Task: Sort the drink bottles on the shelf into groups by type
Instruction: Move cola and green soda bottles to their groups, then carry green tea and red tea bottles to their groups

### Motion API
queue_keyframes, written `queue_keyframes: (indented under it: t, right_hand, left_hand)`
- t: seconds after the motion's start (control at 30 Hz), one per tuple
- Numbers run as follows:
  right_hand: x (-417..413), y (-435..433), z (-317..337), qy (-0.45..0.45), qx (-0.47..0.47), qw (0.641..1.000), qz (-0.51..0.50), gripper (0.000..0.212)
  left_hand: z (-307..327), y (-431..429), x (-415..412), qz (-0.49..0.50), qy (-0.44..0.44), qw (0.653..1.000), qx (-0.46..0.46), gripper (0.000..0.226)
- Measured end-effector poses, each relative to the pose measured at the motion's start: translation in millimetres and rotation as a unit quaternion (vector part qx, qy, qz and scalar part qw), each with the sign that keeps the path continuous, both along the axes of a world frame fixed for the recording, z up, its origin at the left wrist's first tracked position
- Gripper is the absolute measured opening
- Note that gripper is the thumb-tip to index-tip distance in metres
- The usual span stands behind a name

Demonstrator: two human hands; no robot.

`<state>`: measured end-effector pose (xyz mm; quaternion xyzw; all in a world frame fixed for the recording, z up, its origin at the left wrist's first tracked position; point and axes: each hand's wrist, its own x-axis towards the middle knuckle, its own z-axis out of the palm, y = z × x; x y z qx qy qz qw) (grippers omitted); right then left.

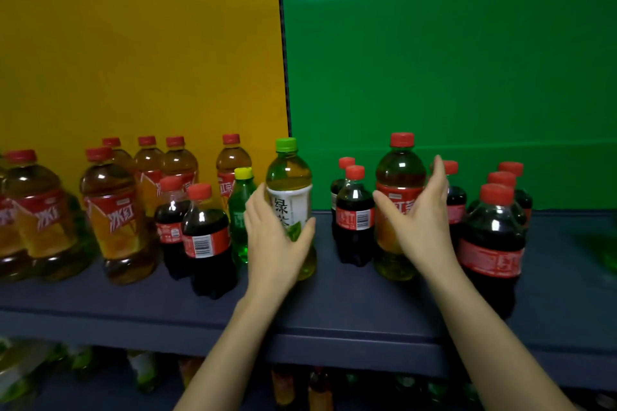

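My left hand [275,237] grips a green tea bottle [288,183] with a white label and green cap, standing mid-shelf. My right hand [422,220] wraps around an iced red tea bottle [399,177] with a red cap, thumb on its label, fingers behind it. Several iced red tea bottles [110,210] stand at the left. Two cola bottles [205,237] and a small green soda bottle [241,207] stand left of my left hand. More cola bottles [354,213] stand between my hands and at the right [492,237].
The dark blue shelf [334,307] has a bare front strip. A yellow panel [133,43] and a green panel [450,43] form the back wall. A lower shelf holds several blurred bottles [283,387]. Something green [604,250] lies blurred at the far right.
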<state>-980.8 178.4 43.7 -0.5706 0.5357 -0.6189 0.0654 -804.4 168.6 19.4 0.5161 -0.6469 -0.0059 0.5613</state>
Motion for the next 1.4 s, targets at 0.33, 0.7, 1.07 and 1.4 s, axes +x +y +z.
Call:
queue_keyframes:
  t: [0.33,0.7,1.07,1.4]
  right_hand:
    - [-4.7,-15.4,-33.5,-0.040,0.071,0.997,-0.012,0.072]
    - [2.1,15.1,-41.5,-0.089,-0.010,0.996,0.026,0.063]
    - [46.0,49.4,-18.9,-0.093,-0.036,0.973,0.210,0.071]
    - [173.1,57.6,-14.7,-0.061,0.007,0.936,0.346,0.081]
  left_hand:
    - [-12.1,-35.6,-1.0,-0.085,0.101,0.987,0.089,0.052]
    - [-19.2,3.5,-8.1,-0.151,0.226,0.962,-0.019,0.052]
    - [13.0,87.8,61.2,-0.064,0.217,0.957,-0.182,0.066]
    - [-6.3,113.7,214.5,0.060,0.217,0.952,-0.209,0.054]
